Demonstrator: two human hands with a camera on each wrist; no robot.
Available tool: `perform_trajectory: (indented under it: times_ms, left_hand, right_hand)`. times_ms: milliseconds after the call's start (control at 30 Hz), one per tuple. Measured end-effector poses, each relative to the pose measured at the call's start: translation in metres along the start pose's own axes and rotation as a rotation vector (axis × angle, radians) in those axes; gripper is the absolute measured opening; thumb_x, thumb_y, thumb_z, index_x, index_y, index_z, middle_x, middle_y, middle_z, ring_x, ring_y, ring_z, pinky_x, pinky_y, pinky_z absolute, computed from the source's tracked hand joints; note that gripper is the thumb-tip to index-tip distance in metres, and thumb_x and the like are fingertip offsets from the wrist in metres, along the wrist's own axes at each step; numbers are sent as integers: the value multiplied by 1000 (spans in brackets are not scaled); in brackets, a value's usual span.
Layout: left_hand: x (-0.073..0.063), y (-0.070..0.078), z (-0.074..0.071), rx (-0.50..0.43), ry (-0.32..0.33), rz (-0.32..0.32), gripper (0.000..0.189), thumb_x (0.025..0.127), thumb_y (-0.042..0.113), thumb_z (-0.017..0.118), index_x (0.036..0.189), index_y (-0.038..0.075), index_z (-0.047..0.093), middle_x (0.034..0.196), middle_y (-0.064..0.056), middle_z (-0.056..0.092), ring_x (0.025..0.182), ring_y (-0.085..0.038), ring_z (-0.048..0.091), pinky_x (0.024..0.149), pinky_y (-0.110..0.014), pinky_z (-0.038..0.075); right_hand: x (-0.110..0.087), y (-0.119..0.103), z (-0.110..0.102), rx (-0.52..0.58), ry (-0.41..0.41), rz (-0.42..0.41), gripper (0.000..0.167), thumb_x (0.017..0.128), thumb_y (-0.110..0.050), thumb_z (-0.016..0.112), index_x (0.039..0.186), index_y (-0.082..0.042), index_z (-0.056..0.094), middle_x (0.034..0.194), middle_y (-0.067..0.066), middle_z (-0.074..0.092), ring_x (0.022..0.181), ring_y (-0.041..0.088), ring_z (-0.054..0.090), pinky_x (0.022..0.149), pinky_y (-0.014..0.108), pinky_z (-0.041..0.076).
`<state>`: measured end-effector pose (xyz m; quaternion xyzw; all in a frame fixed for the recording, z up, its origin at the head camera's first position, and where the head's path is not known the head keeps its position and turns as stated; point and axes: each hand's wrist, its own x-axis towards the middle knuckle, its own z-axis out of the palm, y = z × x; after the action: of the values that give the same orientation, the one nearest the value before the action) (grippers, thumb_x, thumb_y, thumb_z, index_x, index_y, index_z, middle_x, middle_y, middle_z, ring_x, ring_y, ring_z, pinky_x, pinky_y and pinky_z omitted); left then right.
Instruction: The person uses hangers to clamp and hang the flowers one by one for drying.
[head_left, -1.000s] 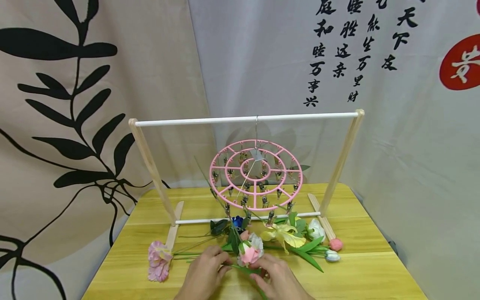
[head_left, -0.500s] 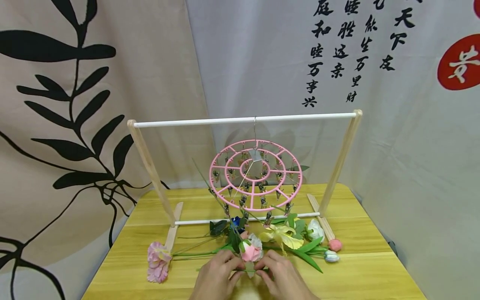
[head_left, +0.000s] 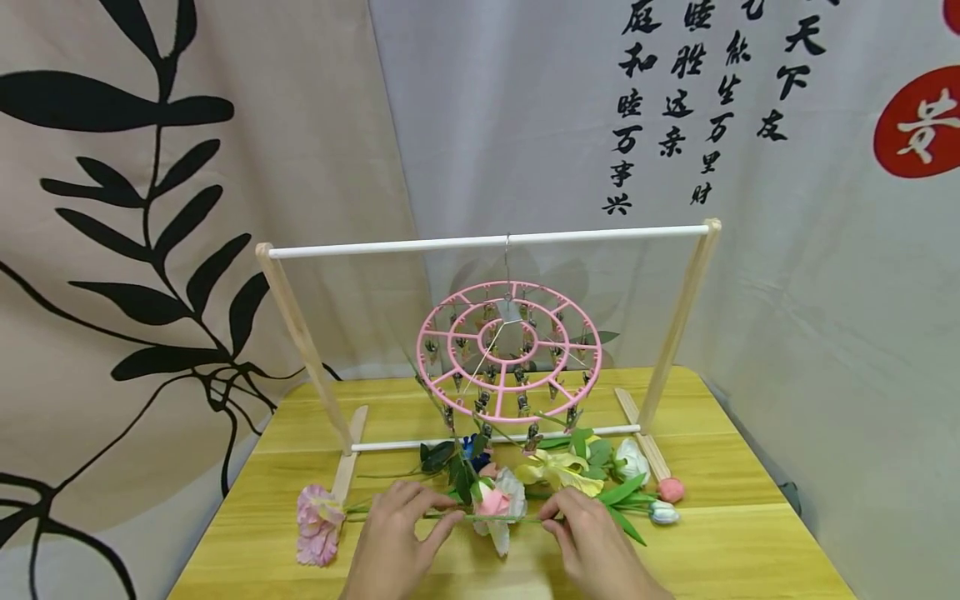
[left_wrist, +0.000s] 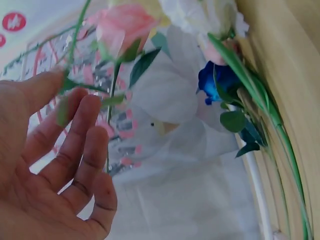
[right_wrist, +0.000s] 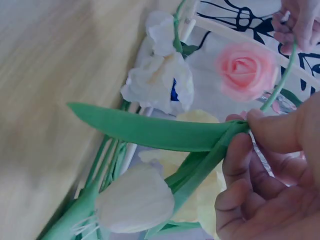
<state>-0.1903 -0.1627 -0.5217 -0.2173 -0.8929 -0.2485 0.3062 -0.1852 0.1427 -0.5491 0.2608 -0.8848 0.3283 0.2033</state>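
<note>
In the head view a green flower stem [head_left: 517,519] stretches almost level between both hands. My left hand [head_left: 397,533] pinches its left part between thumb and fingertips. My right hand [head_left: 600,542] pinches the other side, where a long green leaf [right_wrist: 150,131] leaves the stem in the right wrist view. A white tulip head [right_wrist: 135,199] shows below that leaf; whether it belongs to the held stem I cannot tell. Just behind the stem is a pink rose [head_left: 493,502], with white petals [head_left: 512,493] around it. The rose's own stem rises toward the pink round clip hanger [head_left: 512,419].
The hanger hooks over the white rail [head_left: 390,243] of a wooden-legged stand. On the yellow table [head_left: 720,533] lie a purple-pink flower [head_left: 318,525], a blue rose [head_left: 476,450], a yellow flower [head_left: 558,471], a white tulip [head_left: 632,460] and other blooms.
My hands first came together in front of the pink rose, then moved apart sideways. The green stem now spans the gap between them. The hanger stays in place.
</note>
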Motion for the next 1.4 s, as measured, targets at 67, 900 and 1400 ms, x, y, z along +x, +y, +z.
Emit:
perform_trajectory:
  times_ms: [67, 900, 1400]
  left_hand:
    - [2, -1, -4, -76, -4, -111, 23, 91, 30, 103, 108, 31, 88, 95, 20, 78, 90, 1, 71, 80, -32, 61]
    - [25, 52, 42, -717, 29, -397, 10, 108, 18, 86, 102, 25, 85, 105, 2, 89, 83, -10, 82, 75, -25, 69]
    - [20, 46, 42, -679, 80, -519, 13, 106, 11, 88, 103, 23, 83, 94, 5, 86, 81, -12, 82, 74, -25, 68]
  right_hand:
    - [1, -1, -4, 7, 15, 29, 33, 97, 3, 90, 107, -24, 74, 102, -15, 73, 86, -8, 56, 69, 20, 52]
    - [48, -42, 1, 242, 140, 71, 17, 108, -8, 84, 114, -24, 82, 101, -12, 78, 81, -7, 61, 64, 20, 51]
    - [78, -67, 11, 109, 226, 140, 39, 107, -5, 84, 144, 6, 77, 132, 19, 86, 93, 18, 86, 78, 32, 72]
